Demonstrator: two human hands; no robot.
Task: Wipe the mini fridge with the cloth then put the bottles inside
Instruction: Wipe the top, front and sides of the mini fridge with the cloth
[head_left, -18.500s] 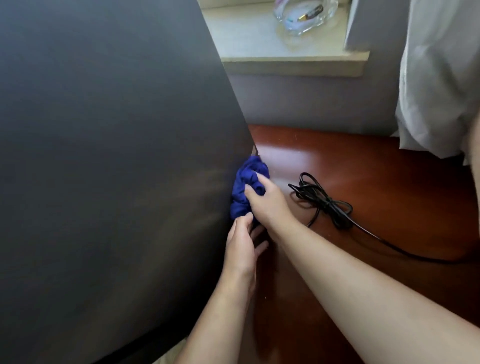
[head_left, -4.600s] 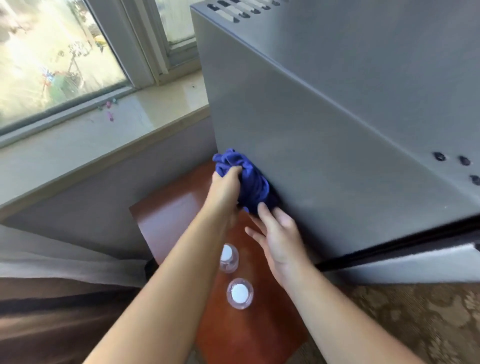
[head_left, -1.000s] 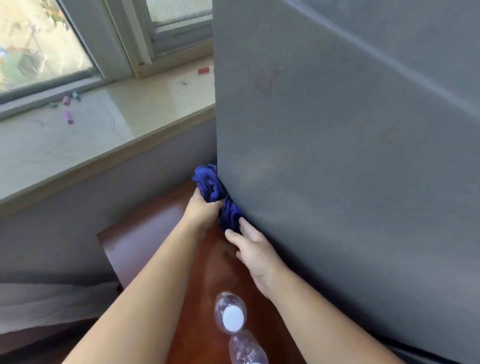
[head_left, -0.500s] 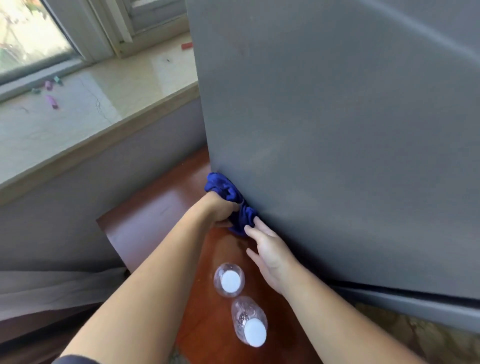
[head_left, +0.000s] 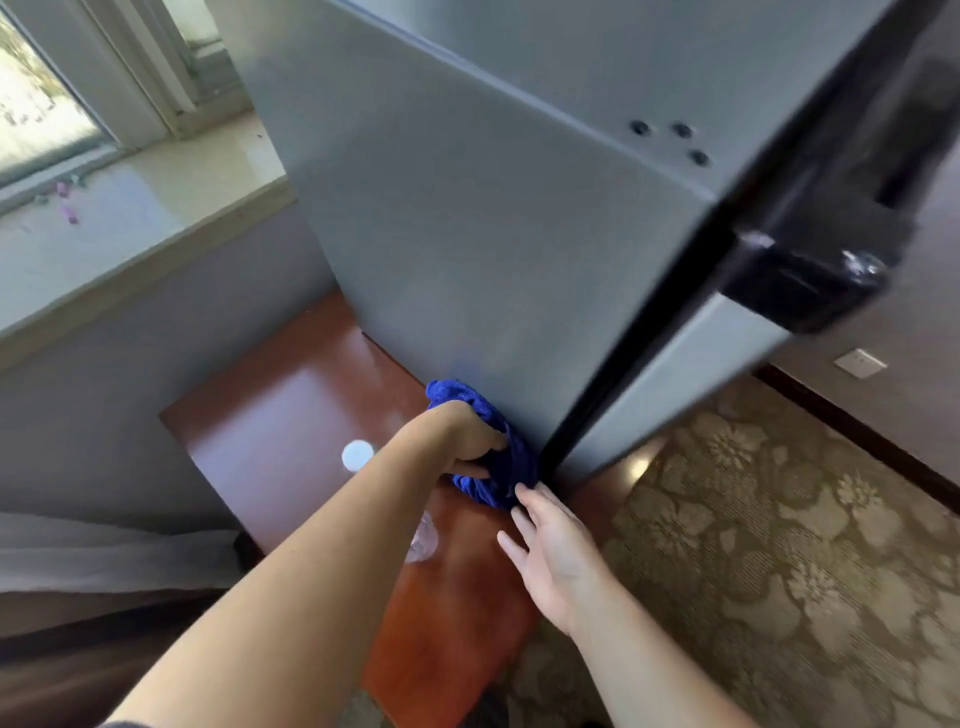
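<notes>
The grey mini fridge (head_left: 493, 223) stands on a reddish wooden table (head_left: 291, 395), its side wall facing me. My left hand (head_left: 457, 434) is shut on a bunched blue cloth (head_left: 501, 467) and presses it against the bottom front corner of that side, by the black door seam. My right hand (head_left: 556, 551) hovers just below the cloth with fingers spread, its fingertips touching the cloth. Two clear bottles stand on the table: one shows its white cap (head_left: 357, 455), the other bottle (head_left: 422, 538) is mostly hidden behind my left forearm.
A black handle (head_left: 810, 280) sticks out from the fridge door at the right. A pale window sill (head_left: 119, 228) runs along the left under the window. Patterned carpet (head_left: 779, 545) covers the floor to the right. A white curtain (head_left: 104, 551) hangs at lower left.
My left hand has slid the cloth along the bottom of the fridge side toward the front corner. My right hand followed below it. The view swung right, showing the door and carpet.
</notes>
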